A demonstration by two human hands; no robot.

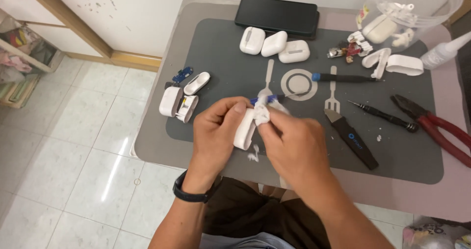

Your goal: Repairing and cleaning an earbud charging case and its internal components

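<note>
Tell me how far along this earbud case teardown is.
Done: one white earbud case lies split open on the grey mat's left edge, more shell pieces at top right. In hand: the left hand holds a white case shell while the right hand works it. Left: three closed white cases by the black phone.

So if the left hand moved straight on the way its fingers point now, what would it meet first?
Probably the white case it already grips; its left hand points toward the right hand, which would likely come next, though depth is unclear.
</note>
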